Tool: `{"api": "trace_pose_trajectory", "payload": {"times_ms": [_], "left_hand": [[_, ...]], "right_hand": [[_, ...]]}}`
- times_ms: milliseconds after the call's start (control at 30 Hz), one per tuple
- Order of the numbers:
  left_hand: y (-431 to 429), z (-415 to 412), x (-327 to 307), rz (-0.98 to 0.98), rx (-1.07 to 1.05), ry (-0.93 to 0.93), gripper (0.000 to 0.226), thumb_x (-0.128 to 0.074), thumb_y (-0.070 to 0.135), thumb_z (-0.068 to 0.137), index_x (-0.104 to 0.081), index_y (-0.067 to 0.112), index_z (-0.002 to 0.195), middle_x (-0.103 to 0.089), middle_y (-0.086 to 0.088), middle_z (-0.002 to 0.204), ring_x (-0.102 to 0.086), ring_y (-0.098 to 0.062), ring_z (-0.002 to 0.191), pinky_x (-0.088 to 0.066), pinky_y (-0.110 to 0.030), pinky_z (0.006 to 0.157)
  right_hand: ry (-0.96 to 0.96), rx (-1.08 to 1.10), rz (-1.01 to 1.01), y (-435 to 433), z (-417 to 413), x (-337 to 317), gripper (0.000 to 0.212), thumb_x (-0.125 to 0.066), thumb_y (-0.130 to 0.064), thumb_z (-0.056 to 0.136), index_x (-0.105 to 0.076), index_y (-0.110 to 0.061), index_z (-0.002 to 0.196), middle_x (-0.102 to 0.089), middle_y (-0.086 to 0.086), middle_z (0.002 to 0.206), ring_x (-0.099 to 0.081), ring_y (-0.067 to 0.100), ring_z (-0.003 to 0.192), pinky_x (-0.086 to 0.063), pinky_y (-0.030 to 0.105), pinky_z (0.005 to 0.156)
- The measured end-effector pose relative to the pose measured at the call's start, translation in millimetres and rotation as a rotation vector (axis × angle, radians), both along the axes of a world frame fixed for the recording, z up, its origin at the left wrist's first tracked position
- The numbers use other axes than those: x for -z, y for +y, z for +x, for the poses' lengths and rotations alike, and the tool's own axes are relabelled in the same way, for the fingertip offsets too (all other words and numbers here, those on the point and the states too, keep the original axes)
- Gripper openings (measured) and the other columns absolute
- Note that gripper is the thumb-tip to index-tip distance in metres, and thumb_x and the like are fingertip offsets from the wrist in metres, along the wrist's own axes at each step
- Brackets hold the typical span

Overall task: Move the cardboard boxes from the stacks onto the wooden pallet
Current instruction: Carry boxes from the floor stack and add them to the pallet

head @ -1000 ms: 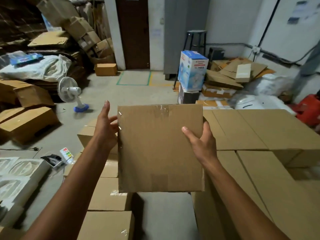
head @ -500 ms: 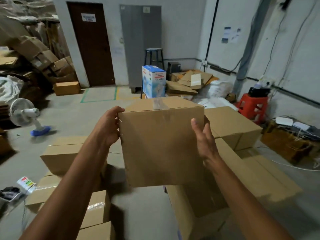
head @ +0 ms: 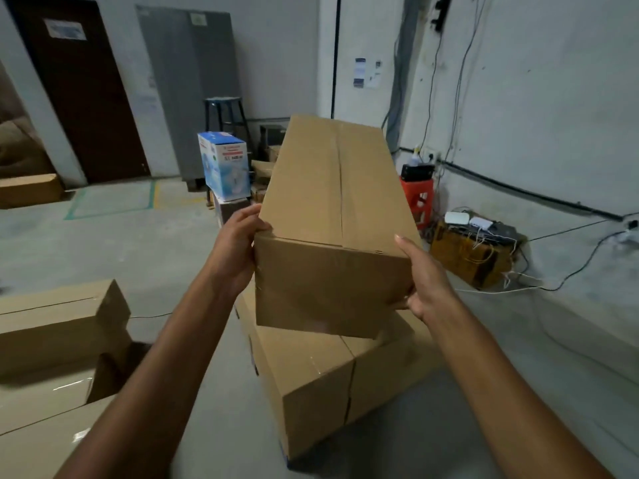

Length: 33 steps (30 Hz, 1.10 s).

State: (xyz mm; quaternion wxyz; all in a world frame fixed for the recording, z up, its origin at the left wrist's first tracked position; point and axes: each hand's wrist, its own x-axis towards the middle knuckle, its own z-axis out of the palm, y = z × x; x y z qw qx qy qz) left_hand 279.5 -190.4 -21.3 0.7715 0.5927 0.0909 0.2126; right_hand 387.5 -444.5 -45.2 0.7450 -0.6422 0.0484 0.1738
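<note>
A long cardboard box (head: 332, 233) fills the centre of the frame, held up in the air between two bare hands. The left hand (head: 235, 250) is pressed against its left side with the thumb hooked over the top edge; the right hand (head: 427, 278) is clamped flat on its right side, fingers spread along the near corner. Just below it sit more brown boxes (head: 332, 382) — a low block on the grey floor (head: 155, 257). Other boxes (head: 52, 326) lie at lower left. In the upper middle stand a blue-and-white carton (head: 224, 164) and a dark stool (head: 226, 114) — a red stool (head: 420, 198) is at right.
</note>
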Motion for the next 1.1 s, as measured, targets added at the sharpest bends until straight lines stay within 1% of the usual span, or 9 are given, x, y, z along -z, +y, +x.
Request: {"api": "trace_pose_trajectory", "payload": {"times_ms": [67,133,267,400,700,800,867,1000,1100], "left_hand": [[-33,17,5,-0.05,-0.014,0.006,0.068,-0.063,0.02,0.066,-0.062,0.011,0.133,-0.065,-0.017,0.127,-0.06,-0.026,0.107,-0.051,-0.031,0.077],[-66,35,7,-0.102,0.006,0.016,0.056,-0.061,0.021,0.076,-0.063,0.017,0.132,-0.068,-0.009,0.121,-0.063,-0.023,0.105,-0.052,-0.031,0.079],[-120,72,7,-0.191,0.091,0.116,0.029,-0.063,0.032,0.095,-0.066,0.021,0.121,-0.076,-0.003,0.102,-0.07,-0.019,0.094,-0.053,-0.035,0.081],[-155,118,13,-0.151,0.108,0.233,0.039,-0.069,0.032,0.091,-0.063,0.015,0.126,-0.074,-0.008,0.101,-0.067,-0.023,0.085,-0.056,-0.033,0.071],[-183,271,56,-0.098,0.097,0.195,0.035,-0.066,0.014,0.09,-0.059,0.015,0.125,-0.069,-0.012,0.111,-0.066,-0.024,0.094,-0.055,-0.035,0.074],[-191,332,72,-0.138,0.089,0.187,0.034,-0.065,0.014,0.091,-0.059,0.015,0.125,-0.07,-0.009,0.108,-0.066,-0.023,0.093,-0.054,-0.035,0.074],[-195,371,84,-0.168,0.087,0.195,0.033,-0.063,0.012,0.092,-0.059,0.013,0.125,-0.069,-0.009,0.107,-0.067,-0.023,0.092,-0.055,-0.034,0.074],[-209,431,105,-0.245,0.058,0.264,0.028,-0.063,0.011,0.091,-0.06,0.013,0.119,-0.069,-0.011,0.105,-0.069,-0.022,0.088,-0.058,-0.033,0.071],[-222,462,126,-0.282,0.028,0.324,0.036,-0.066,0.013,0.091,-0.058,0.014,0.126,-0.07,-0.013,0.117,-0.068,-0.027,0.102,-0.059,-0.038,0.078]], "right_hand": [[-0.048,0.04,0.012,-34,9,4,0.089,-0.081,-0.062,0.067,-0.052,-0.019,0.139,-0.059,0.009,0.137,-0.052,0.032,0.128,-0.039,0.065,0.108],[-0.112,0.085,0.0,-64,18,5,0.098,-0.08,-0.068,0.054,-0.054,-0.027,0.139,-0.06,0.005,0.139,-0.051,0.031,0.131,-0.038,0.065,0.109],[-0.195,0.112,-0.018,-115,45,-1,0.067,-0.076,-0.058,0.072,-0.059,-0.034,0.133,-0.066,0.0,0.128,-0.059,0.027,0.119,-0.044,0.06,0.105],[-0.192,0.15,-0.039,-146,85,4,0.084,-0.075,-0.06,0.063,-0.054,-0.033,0.14,-0.065,0.002,0.128,-0.062,0.026,0.115,-0.048,0.059,0.101],[-0.158,0.14,-0.078,-182,232,24,0.042,-0.071,-0.043,0.09,-0.06,-0.029,0.129,-0.069,0.001,0.115,-0.064,0.022,0.102,-0.052,0.054,0.093],[-0.148,0.104,-0.121,-188,294,21,0.028,-0.069,-0.039,0.092,-0.062,-0.033,0.119,-0.069,-0.005,0.109,-0.064,0.018,0.097,-0.052,0.047,0.08],[-0.119,0.067,-0.151,-192,335,20,0.025,-0.069,-0.037,0.093,-0.064,-0.032,0.117,-0.07,-0.006,0.105,-0.065,0.017,0.094,-0.049,0.04,0.068],[-0.041,0.015,-0.193,-201,410,29,0.01,-0.067,-0.031,0.094,-0.064,-0.031,0.104,-0.07,-0.002,0.103,-0.064,0.021,0.094,-0.047,0.04,0.065],[0.031,-0.003,-0.197,-204,455,47,0.015,-0.063,-0.025,0.097,-0.064,-0.024,0.111,-0.068,0.001,0.094,-0.063,0.021,0.084,-0.044,0.036,0.057]]}}
